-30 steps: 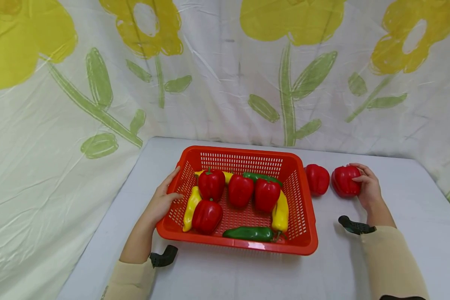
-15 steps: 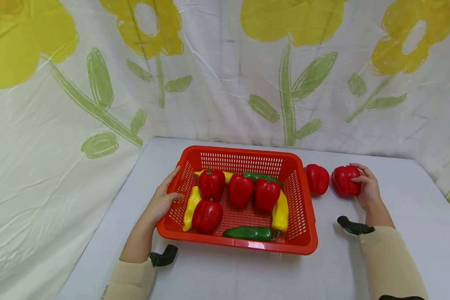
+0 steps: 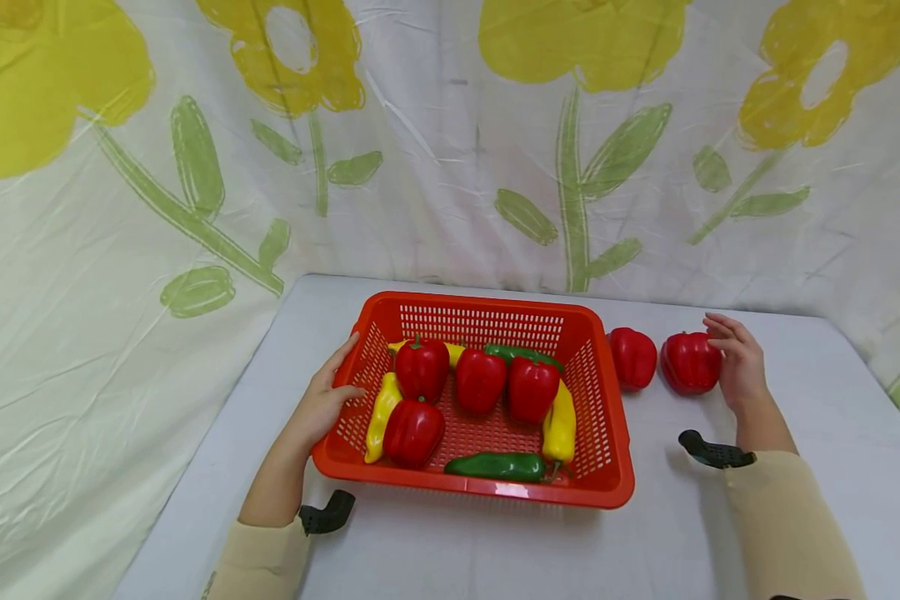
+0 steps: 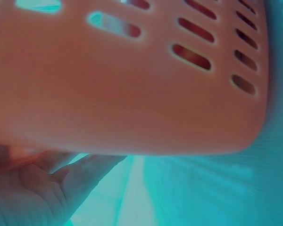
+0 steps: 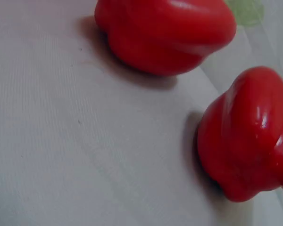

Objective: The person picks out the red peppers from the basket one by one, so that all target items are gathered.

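In the head view my left hand [image 3: 326, 400] grips the left rim of a red plastic basket [image 3: 510, 492], thumb over the edge. The left wrist view shows that hand [image 4: 47, 188] below the slotted basket wall [image 4: 132, 94]. Inside the basket lie several red bell peppers [image 3: 481, 382], yellow peppers [image 3: 560, 425] and green peppers [image 3: 495, 467]. My right hand [image 3: 740, 367] is beside the outer red bell pepper [image 3: 690, 363], its fingers loosely bent at the pepper's right side. That bell pepper [image 5: 250, 136] sits on the table in the right wrist view.
Another red bell pepper [image 3: 632, 358] stands between the basket's right wall and the outer one. White cloth covers the table [image 3: 420, 550]. A flower-printed curtain [image 3: 435, 167] hangs behind and along the left.
My right hand has let go of the outer red bell pepper and shifted slightly right and up, its fingers lifting off. The left hand, the basket and the peppers have stayed in place.
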Action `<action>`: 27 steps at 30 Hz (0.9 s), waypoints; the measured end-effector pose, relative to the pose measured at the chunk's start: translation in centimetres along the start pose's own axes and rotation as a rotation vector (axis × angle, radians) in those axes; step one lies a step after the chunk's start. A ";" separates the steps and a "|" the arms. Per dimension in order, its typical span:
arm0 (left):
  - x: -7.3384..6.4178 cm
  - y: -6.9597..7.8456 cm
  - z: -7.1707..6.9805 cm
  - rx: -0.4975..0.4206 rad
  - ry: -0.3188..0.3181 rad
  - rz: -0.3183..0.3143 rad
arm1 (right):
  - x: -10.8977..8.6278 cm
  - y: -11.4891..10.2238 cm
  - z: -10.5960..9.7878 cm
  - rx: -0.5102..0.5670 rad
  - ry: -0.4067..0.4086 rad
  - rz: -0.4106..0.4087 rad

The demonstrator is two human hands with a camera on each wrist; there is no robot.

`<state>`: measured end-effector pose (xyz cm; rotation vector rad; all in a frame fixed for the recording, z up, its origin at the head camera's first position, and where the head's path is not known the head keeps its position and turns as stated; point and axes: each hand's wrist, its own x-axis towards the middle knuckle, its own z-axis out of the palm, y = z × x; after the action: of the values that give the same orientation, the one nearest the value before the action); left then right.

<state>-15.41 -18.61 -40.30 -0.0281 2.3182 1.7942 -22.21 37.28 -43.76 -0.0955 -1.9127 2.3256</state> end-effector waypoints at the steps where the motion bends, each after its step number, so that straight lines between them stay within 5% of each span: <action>1: 0.0 0.0 0.0 -0.001 0.000 0.000 | 0.1 -0.2 0.2 -0.027 0.021 0.000; 6: 0.0 0.0 0.1 -0.009 -0.006 0.006 | 0.3 -0.8 0.7 -0.149 0.097 -0.003; 17: 0.0 -0.1 0.1 -0.003 -0.005 0.006 | 0.4 -1.9 1.6 -0.126 0.110 -0.022; 27: -0.1 0.1 0.0 -0.005 -0.004 0.003 | 0.4 -4.1 3.8 -0.174 0.082 0.108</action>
<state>-15.36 -18.58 -40.16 -0.0226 2.3120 1.8000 -22.82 34.36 -39.00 -0.3137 -2.1139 2.1766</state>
